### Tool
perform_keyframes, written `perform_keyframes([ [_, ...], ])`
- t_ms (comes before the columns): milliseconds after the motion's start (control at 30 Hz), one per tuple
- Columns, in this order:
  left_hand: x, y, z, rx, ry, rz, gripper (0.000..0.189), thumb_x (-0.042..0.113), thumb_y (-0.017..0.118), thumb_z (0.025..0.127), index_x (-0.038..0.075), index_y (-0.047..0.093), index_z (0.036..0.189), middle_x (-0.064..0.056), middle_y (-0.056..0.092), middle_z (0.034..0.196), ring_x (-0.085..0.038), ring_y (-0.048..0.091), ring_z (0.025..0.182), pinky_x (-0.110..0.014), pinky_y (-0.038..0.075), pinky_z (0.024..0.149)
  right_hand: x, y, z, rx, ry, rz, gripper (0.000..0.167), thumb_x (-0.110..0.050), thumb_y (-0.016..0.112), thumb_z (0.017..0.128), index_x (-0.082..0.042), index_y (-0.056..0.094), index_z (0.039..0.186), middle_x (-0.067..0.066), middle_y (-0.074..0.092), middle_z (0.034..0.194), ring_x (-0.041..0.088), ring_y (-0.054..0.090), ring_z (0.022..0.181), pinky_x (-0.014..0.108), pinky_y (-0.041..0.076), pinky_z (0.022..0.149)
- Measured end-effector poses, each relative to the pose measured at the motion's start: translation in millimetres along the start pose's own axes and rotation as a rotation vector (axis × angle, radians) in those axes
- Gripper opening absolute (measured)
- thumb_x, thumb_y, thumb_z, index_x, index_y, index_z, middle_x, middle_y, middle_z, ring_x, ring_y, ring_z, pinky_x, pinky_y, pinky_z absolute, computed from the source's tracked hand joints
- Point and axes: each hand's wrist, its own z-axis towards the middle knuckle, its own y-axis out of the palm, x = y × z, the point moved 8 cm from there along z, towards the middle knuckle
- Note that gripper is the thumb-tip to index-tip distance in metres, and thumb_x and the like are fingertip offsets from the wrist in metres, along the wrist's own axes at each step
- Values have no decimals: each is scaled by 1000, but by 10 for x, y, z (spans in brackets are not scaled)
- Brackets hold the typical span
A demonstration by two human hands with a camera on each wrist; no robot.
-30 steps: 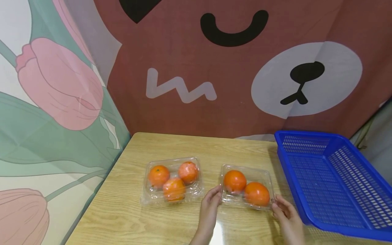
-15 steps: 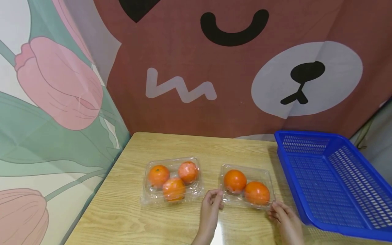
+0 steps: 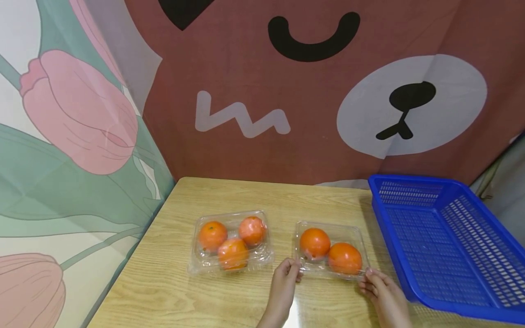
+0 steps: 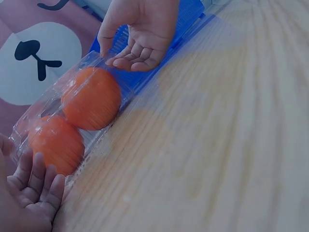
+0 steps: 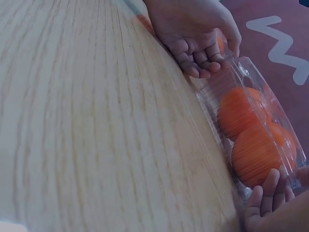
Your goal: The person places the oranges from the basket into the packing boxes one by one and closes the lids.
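A clear plastic clamshell box (image 3: 346, 233) with two oranges (image 3: 315, 243) in it lies on the table, lid down. My left hand (image 3: 283, 284) pinches its near left corner between thumb and fingers. At the near right corner my right hand (image 3: 386, 294) pinches the rim. In the left wrist view the right hand (image 4: 142, 34) holds the box edge with thumb and forefinger, other fingers curled. The right wrist view has the left hand (image 5: 198, 36) at the opposite corner. A second clamshell box (image 3: 231, 221), holding three oranges (image 3: 233, 253), sits to the left.
A blue plastic basket (image 3: 428, 237) stands on the right of the wooden table (image 3: 164, 282), close to my right hand. Behind the table hangs a brown cloth (image 3: 246, 159) with a bear print; a tulip-patterned cloth (image 3: 82, 114) hangs at the left.
My left hand has slid down along the box's left side to its near corner. My right hand's fingers have closed in on the near right corner. The box has hardly moved.
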Motion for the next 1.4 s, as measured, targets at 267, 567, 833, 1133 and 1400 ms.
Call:
perform_keyframes([
  [267,17,7,-4,-25,7,3,8,3,57,85,-3,62,83,1,57,72,-12,52,71,-21,46,67,8,14,-1,22,75,-48,16,-18,50,105,-4,55,109,-3,62,85,7,61,79,22,55,74],
  [567,-17,4,16,-20,16,-34,8,1,59,86,-4,57,80,3,51,68,-9,47,65,-19,41,62,-6,4,1,30,12,-26,8,-8,51,103,-4,57,102,-3,63,82,8,61,76,22,54,70],
  [833,-19,1,31,-34,6,-79,14,3,60,91,-4,55,80,1,53,68,-10,49,65,-19,44,64,20,-18,25,27,-42,3,7,-5,53,101,-8,59,97,-4,65,79,7,61,73,21,54,68],
  [1133,-29,10,35,-37,2,-51,10,4,60,90,-4,58,83,1,53,68,-11,50,67,-20,44,65,35,-26,27,72,26,-38,6,-11,55,102,-6,55,105,-6,66,80,6,61,76,21,54,70],
  [1400,-6,-20,22,-53,12,-88,19,16,59,99,-2,55,103,-2,57,86,-14,54,78,-23,49,70,-102,13,-59,124,-57,-372,50,-25,54,103,12,44,135,-9,67,89,-5,59,76,16,53,69],
])
